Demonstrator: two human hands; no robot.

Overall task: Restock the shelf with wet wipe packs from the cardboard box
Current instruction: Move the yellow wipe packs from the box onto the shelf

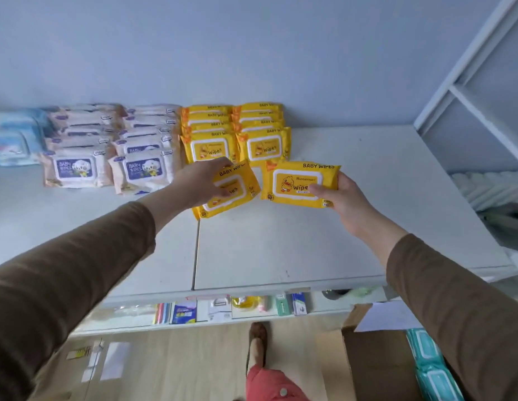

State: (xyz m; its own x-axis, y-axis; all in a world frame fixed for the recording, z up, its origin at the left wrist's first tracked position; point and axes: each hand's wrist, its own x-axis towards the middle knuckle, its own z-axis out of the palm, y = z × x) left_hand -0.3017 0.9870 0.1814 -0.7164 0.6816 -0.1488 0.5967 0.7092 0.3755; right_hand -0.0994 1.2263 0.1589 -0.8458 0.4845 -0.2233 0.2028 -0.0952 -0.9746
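Brown sleeves reach up from the bottom of the view, both arms stretched over the white shelf (310,241). Left hand (204,180) has its fingers (223,193) curled over a yellow wipe pack (237,195), tilted, low end touching the shelf just in front of the left yellow row (207,131). Right hand (343,195) pinches a second yellow pack (298,180) by its right edge, thumb on the face, held level in front of the right yellow row (262,128); can't tell if it touches the shelf.

Step in hand: placing two packs at once, one per row. Next move likely needs the left pack squared up, then both slid back against the row fronts.

Cardboard box (376,360) sits on the floor, bottom right, teal packs (428,360) showing inside, so more stock remains. Beige packs (107,146) and blue packs (14,137) fill the shelf to the left.
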